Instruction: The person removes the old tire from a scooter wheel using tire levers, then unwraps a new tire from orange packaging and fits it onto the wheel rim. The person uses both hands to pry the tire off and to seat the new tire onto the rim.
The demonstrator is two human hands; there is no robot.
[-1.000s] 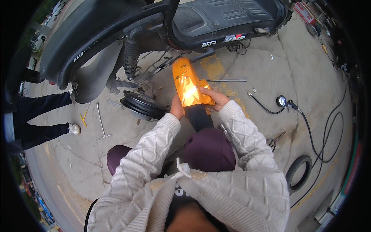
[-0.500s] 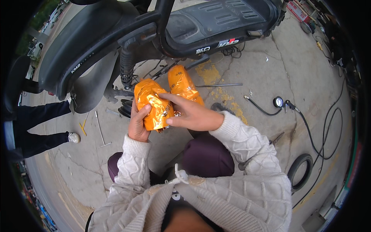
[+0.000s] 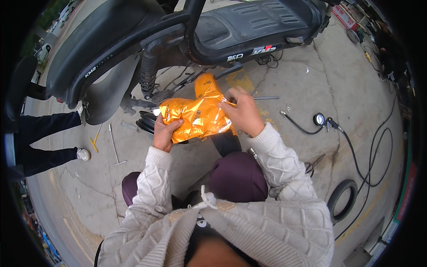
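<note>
A shiny orange foil bag (image 3: 195, 116) is stretched between my two hands in front of the scooter. My left hand (image 3: 166, 134) grips its left end, thumb on top. At the other end, my right hand (image 3: 246, 113) pinches the foil with bent fingers. Another orange foil package (image 3: 206, 85) stands just beyond the bag, partly covered by it. What the bag contains, if anything, cannot be seen.
A black scooter (image 3: 213, 33) fills the far side. To the left are a person's dark trouser legs (image 3: 55, 156), a yellow tool (image 3: 94, 139) and a T-handled wrench (image 3: 114, 142). A pressure gauge (image 3: 318, 119) with hose, pliers-like tool (image 3: 314, 164) and tyre (image 3: 332, 207) lie right.
My right hand has moved right and away from me, pulling the foil with it. The bag, bunched up before, is now spread wide across the front of the other package.
</note>
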